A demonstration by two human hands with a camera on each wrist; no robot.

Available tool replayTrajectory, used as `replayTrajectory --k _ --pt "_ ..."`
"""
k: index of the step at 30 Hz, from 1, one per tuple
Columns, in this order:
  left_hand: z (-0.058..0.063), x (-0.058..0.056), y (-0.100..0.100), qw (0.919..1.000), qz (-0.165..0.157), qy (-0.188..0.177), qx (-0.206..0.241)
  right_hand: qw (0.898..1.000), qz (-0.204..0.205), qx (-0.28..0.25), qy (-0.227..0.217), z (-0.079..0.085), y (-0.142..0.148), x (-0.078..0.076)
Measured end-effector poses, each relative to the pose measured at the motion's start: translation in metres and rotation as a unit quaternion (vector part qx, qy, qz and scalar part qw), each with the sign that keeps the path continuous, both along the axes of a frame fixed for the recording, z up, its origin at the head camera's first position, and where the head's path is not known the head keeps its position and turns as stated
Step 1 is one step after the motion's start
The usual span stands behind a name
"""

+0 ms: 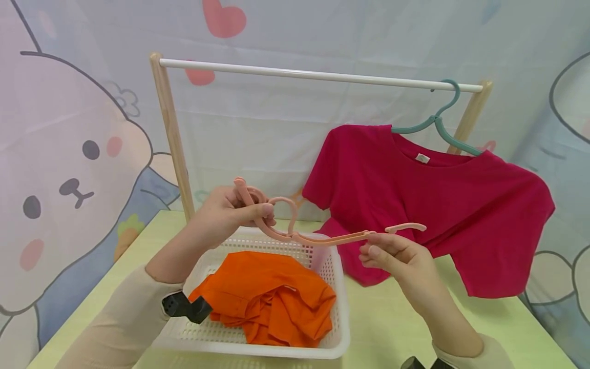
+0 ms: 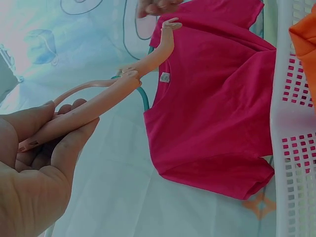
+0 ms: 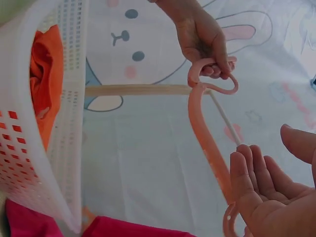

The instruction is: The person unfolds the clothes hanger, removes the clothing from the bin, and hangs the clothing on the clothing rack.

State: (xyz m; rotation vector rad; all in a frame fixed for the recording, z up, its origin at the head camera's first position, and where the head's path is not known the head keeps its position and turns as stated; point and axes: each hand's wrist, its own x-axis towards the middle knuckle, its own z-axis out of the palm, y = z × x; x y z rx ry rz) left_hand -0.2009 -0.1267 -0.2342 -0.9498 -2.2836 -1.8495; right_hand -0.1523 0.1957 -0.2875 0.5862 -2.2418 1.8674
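A pink foldable clothes hanger (image 1: 332, 240) is held level above the white basket. My left hand (image 1: 221, 214) grips one of its arms near the hook, thumb across the front; the left wrist view shows that hold on the hanger (image 2: 94, 109). At the far arm, my right hand (image 1: 405, 259) touches the hanger with its fingertips. In the right wrist view the right hand's fingers (image 3: 264, 180) are nearly straight, thumb apart. An orange garment (image 1: 272, 297) lies crumpled in the basket (image 1: 344, 328) below the hands.
Behind stands a rack with wooden posts (image 1: 169, 128) and a white rail (image 1: 295, 74). On its right end a green hanger (image 1: 449, 134) carries a magenta T-shirt (image 1: 428, 205), which drapes down to the pale yellow table (image 1: 387, 318). A patterned cloth backs the scene.
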Motion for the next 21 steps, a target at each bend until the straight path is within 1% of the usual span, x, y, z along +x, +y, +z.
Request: replayTrajectory --k 4,7,10,13,16,19,21 --pt "0.002 0.000 0.007 0.9999 0.000 -0.009 -0.012 0.999 0.007 0.036 0.016 0.020 -0.007 -0.001" --pt "0.003 -0.001 0.011 0.9995 -0.004 -0.022 -0.021 0.998 0.011 0.064 0.009 0.031 -0.013 -0.005" --pt "0.003 -0.001 0.015 0.9989 -0.013 -0.036 -0.028 0.995 0.019 0.093 -0.003 0.038 -0.021 -0.011" --pt "0.002 -0.002 0.018 0.9982 -0.020 -0.047 -0.033 0.993 0.044 0.108 -0.020 0.039 -0.030 -0.019" --pt "0.000 -0.003 0.022 0.9976 -0.026 -0.056 -0.032 0.989 0.071 0.125 -0.025 0.033 -0.039 -0.027" --pt "-0.001 -0.003 0.025 0.9971 -0.038 -0.060 -0.027 0.986 0.089 0.141 -0.018 0.027 -0.046 -0.034" --pt "-0.001 -0.003 0.027 0.9969 -0.043 -0.061 -0.025 0.983 0.095 0.157 -0.006 0.023 -0.050 -0.036"
